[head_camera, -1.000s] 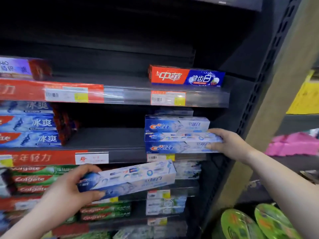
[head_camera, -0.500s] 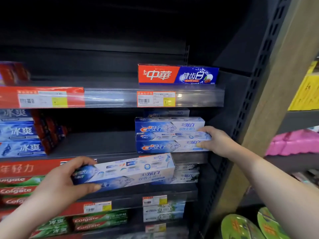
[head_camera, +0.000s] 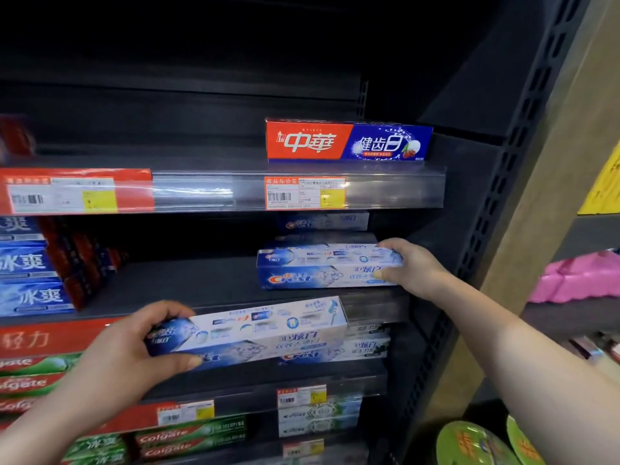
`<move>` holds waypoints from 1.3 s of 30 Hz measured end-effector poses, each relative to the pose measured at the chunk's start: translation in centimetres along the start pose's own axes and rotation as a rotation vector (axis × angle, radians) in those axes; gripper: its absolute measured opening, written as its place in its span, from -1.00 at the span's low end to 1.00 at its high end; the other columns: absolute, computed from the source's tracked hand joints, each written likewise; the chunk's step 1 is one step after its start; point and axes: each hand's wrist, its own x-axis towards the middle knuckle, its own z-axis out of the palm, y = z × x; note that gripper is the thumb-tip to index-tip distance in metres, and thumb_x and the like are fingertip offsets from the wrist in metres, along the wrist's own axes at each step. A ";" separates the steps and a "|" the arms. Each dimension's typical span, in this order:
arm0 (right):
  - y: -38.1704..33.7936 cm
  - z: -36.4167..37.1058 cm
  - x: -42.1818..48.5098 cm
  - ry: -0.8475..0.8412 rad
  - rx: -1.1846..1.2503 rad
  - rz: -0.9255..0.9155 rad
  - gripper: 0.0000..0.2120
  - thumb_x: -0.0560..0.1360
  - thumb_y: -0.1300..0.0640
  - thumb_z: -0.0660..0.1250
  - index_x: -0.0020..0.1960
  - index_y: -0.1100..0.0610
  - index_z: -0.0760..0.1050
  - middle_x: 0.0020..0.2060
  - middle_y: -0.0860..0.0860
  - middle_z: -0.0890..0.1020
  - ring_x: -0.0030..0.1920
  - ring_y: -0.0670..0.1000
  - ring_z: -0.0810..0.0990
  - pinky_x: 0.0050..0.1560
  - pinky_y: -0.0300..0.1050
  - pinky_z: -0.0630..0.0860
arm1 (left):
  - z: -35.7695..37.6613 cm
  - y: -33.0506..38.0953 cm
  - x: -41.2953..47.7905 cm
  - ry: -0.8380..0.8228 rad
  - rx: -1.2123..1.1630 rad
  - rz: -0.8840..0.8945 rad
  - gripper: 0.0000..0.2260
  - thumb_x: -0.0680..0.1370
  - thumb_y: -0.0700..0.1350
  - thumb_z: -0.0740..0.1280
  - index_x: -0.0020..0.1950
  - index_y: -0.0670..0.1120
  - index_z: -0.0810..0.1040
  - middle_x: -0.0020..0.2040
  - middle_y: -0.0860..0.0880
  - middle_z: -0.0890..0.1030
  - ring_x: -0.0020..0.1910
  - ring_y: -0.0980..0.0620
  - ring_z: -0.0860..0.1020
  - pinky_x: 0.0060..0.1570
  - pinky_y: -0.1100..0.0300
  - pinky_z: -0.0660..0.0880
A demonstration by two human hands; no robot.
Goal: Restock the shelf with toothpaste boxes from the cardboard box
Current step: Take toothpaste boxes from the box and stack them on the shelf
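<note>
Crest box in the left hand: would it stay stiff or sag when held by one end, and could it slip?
Probably stiff: the Crest box juts straight out though the left hand grips only its left end. Likely light for its size, since that grip alone carries it. Its glossy faces may be slippery, so it could slide easily on the shelf.

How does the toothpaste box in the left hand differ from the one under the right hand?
The left-hand box is held in the air, tilted; the right-hand box sits level on a shelf. The left hand grips its box by the left end; the right hand grips the other's right end. Both are blue-and-white Crest boxes.
</note>
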 end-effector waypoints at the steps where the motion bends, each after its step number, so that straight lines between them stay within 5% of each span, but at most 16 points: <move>1: 0.1 0.2 0.1 -0.019 -0.003 0.002 -0.47 0.40 0.19 0.42 0.34 0.08 0.36 0.28 0.11 0.47 0.25 0.07 0.45 0.25 -0.16 0.34 | 0.0 0.0 0.0 -0.001 0.002 -0.003 -0.45 0.17 -0.15 0.61 -0.17 0.42 0.44 -0.22 0.08 0.63 -0.26 0.02 0.59 -0.23 0.23 0.42; 7: 0.4 0.9 0.8 -0.063 -0.071 -0.015 -0.44 0.41 0.21 0.42 0.38 0.14 0.34 0.35 0.11 0.34 0.35 0.06 0.35 0.35 -0.24 0.18 | -0.1 -0.3 0.3 -0.018 -0.004 -0.028 -0.46 0.18 -0.13 0.60 -0.15 0.41 0.44 -0.21 0.06 0.63 -0.32 -0.06 0.60 -0.24 0.15 0.47; 11: 0.6 1.1 1.1 -0.017 -0.074 -0.012 -0.46 0.40 0.22 0.43 0.34 0.13 0.38 0.31 0.12 0.37 0.30 0.05 0.39 0.23 -0.35 0.17 | 0.0 -0.3 0.7 -0.030 -0.014 -0.042 -0.47 0.18 -0.12 0.61 -0.15 0.40 0.45 -0.22 0.09 0.64 -0.35 -0.01 0.59 -0.25 0.15 0.49; 15: 0.7 1.3 1.3 0.004 -0.098 0.003 -0.46 0.41 0.18 0.42 0.35 0.12 0.37 0.30 0.12 0.36 0.29 0.05 0.39 0.19 -0.34 0.18 | -0.2 -0.2 1.1 -0.040 -0.061 -0.073 -0.52 0.00 0.21 0.48 -0.11 0.35 0.48 -0.15 0.31 0.59 -0.43 0.22 0.56 -0.32 0.25 0.48; 20: 0.6 1.3 1.3 0.010 -0.102 0.013 -0.45 0.41 0.18 0.42 0.36 0.14 0.36 0.30 0.13 0.34 0.30 0.06 0.37 0.19 -0.37 0.14 | 0.0 -0.2 1.7 -0.008 -0.004 -0.028 -0.49 0.19 -0.13 0.60 -0.14 0.37 0.46 -0.11 0.39 0.54 -0.23 0.29 0.53 -0.26 0.35 0.41; 24: 0.4 1.4 0.9 0.031 -0.094 0.034 -0.38 0.41 0.17 0.42 0.41 0.08 0.29 0.34 0.10 0.30 0.31 0.05 0.37 0.27 -0.30 0.17 | -0.1 0.3 2.8 0.022 -0.013 -0.018 -0.53 0.20 -0.14 0.59 -0.14 0.33 0.48 -0.14 0.36 0.56 -0.36 0.29 0.52 -0.34 0.31 0.44; 27: 0.1 1.4 0.2 0.042 -0.087 0.050 -0.32 0.41 0.14 0.41 0.45 0.05 0.19 0.38 0.05 0.23 0.33 0.05 0.34 0.28 -0.27 0.18 | -0.2 1.5 4.2 0.035 -0.057 -0.009 -0.58 0.14 0.02 0.60 -0.12 0.27 0.51 -0.15 0.32 0.58 -0.31 0.30 0.52 -0.32 0.47 0.39; 29: 0.1 1.3 -0.2 0.050 -0.102 0.051 -0.31 0.41 0.14 0.41 0.46 0.06 0.18 0.39 0.05 0.22 0.34 0.04 0.32 0.28 -0.28 0.18 | 0.0 2.4 5.6 0.053 -0.089 -0.006 -0.58 0.18 -0.05 0.60 -0.10 0.22 0.51 -0.19 0.30 0.59 -0.32 0.30 0.52 -0.32 0.52 0.37; 31: 0.0 1.0 -0.7 0.053 -0.129 0.052 -0.30 0.41 0.13 0.40 0.46 0.06 0.15 0.41 0.05 0.21 0.35 0.04 0.31 0.28 -0.27 0.18 | 0.4 3.5 7.2 0.078 -0.100 0.009 -0.66 0.21 -0.11 0.59 -0.16 0.12 0.53 -0.26 0.19 0.61 -0.34 0.26 0.50 -0.25 0.44 0.41; 34: -0.2 0.8 -1.5 0.057 -0.162 0.051 -0.24 0.42 0.10 0.40 0.49 0.10 0.08 0.44 0.06 0.17 0.39 0.05 0.27 0.33 -0.23 0.18 | 1.4 5.7 9.8 0.075 -0.099 0.024 -0.64 0.26 -0.15 0.56 -0.01 0.03 0.55 -0.08 0.01 0.60 -0.23 0.16 0.51 -0.04 0.15 0.51; 39: -0.1 0.9 -2.8 0.043 -0.162 0.094 -0.15 0.42 0.08 0.41 0.51 0.12 -0.05 0.48 0.06 0.08 0.44 0.05 0.21 0.36 -0.17 0.18 | 4.1 7.4 14.2 -0.001 -0.033 -0.048 -0.50 0.23 0.02 0.55 0.14 0.02 0.57 0.12 -0.02 0.61 0.07 -0.05 0.57 0.13 -0.01 0.52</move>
